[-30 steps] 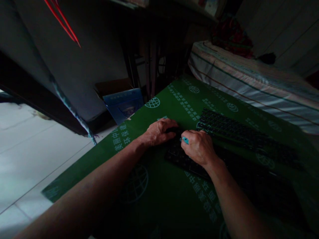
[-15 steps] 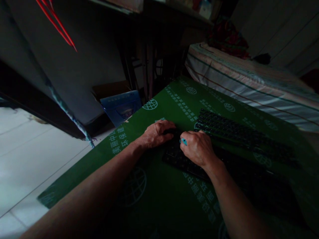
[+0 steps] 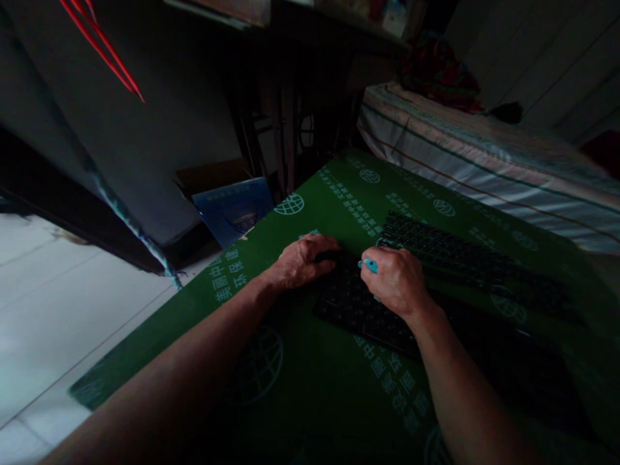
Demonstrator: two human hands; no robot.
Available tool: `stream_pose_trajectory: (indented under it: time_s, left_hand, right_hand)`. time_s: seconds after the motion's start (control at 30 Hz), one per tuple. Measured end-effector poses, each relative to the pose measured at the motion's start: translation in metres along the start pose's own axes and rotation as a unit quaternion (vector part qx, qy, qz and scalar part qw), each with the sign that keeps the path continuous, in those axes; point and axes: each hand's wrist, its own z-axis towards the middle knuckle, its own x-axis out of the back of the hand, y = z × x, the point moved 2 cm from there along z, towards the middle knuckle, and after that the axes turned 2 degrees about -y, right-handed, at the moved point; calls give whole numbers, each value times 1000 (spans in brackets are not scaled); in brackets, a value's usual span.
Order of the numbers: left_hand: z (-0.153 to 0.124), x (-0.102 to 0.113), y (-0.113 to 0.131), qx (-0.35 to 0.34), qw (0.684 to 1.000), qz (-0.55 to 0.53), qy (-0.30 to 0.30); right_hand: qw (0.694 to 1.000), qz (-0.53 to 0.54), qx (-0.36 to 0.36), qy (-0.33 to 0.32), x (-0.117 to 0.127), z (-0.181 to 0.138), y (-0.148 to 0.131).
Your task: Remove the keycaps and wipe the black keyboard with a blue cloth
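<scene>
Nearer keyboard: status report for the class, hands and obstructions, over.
Right hand gripping turquoise object over nearer keyboard. Left hand by its left end. Right forearm hides part.

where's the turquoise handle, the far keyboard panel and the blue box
Turquoise handle (image 3: 371, 265): head view, visible end
Far keyboard panel (image 3: 465, 254): head view, middle rows
Blue box (image 3: 231, 206): head view, blue side

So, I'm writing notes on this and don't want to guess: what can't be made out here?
All in the head view:
- Blue item: mostly hidden inside the right hand.
- Left hand: what its fingertips touch is lost in shadow.
- Near keyboard part: partly hidden behind the right hand.
- Far keyboard part: key markings too small and dark.
- Red cord: cut off by the top edge.
</scene>
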Motion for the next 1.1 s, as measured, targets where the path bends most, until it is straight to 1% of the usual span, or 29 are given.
stream_pose_trajectory:
  time_s: [0.1,0.17,0.27,0.37,0.47,0.6,0.77,0.93,1.1]
  left_hand:
    - [0,-1,-1,1,1000,1,1]
    - [1,-1,-1,0,1000,1,4]
    - [1,-1,-1,1,1000,1,6]
    - [1,-2,-2,1,1000,3,4]
    - [1,-2,-2,-2,1000,5,8]
    - [1,-3,-2,-2,1000,9,9]
    - [1,-2,-1,-5,1000,10,8]
    - [1,-3,-2,-8,1000,3,10]
    - [2,-3,-3,-7,1000,-1,5]
  right_hand:
    - [1000,17,-4,15,-1,0,7]
    - [999,33,6,10,-3,0,5]
    - [999,38,27,-20,-5,0,-4]
    - [998,17,39,-53,-6,-1,-15]
    - [997,-2,42,-68,-5,-1,-19]
    - [998,-8,32,-55,-4,-1,-17]
    - [998,0,38,-56,-8,-2,-17]
    - [999,-5,21,-30,-9,-1,-14]
    - [998,6,37,-48,-10,-1,-13]
